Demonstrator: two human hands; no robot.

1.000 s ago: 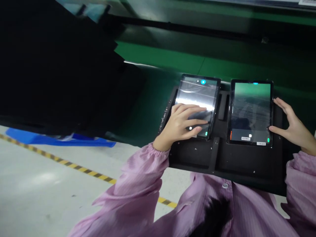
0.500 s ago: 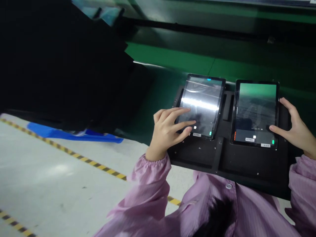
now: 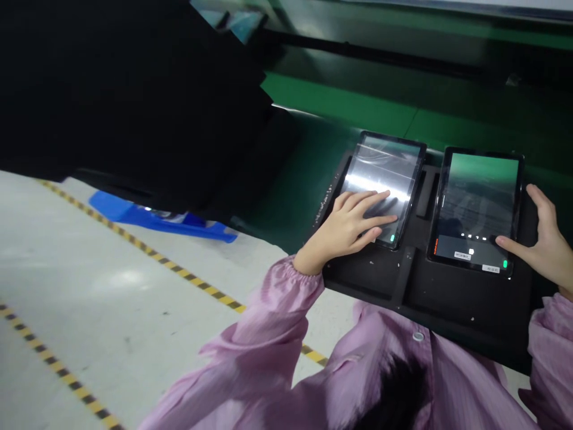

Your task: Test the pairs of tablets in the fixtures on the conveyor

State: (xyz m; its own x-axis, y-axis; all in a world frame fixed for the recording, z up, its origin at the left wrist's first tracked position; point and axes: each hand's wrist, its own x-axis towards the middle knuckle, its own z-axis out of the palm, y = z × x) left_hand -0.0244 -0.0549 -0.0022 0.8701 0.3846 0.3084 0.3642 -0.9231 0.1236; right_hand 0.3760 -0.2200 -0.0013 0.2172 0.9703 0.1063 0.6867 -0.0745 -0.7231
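Observation:
Two tablets lie side by side on a black tray with raised ribs [image 3: 430, 298]. Over the lower part of the left tablet [image 3: 394, 155] my left hand [image 3: 353, 227] is spread, fingers stretched across its glass; whether the fingertips press on it I cannot tell. A bright reflection crosses that screen. The right tablet [image 3: 478, 197] shows small icons, a green mark and white labels near its lower edge. At its right side is my right hand [image 3: 541, 239], thumb at the screen's lower right and fingers apart beyond the edge. Neither hand grips anything.
The tray rests at the edge of a dark green bench [image 3: 308, 161]. A large black sheet or cover [image 3: 134, 89] fills the upper left. Below it, a blue object [image 3: 161, 221] stands on the pale floor [image 3: 111, 334], which has yellow-black striped tape [image 3: 179, 270].
My left hand has shifted rightward across the left tablet, now covering more of its lower screen. The whole view has turned slightly, so the tablets appear further right. My right hand stays beside the right tablet.

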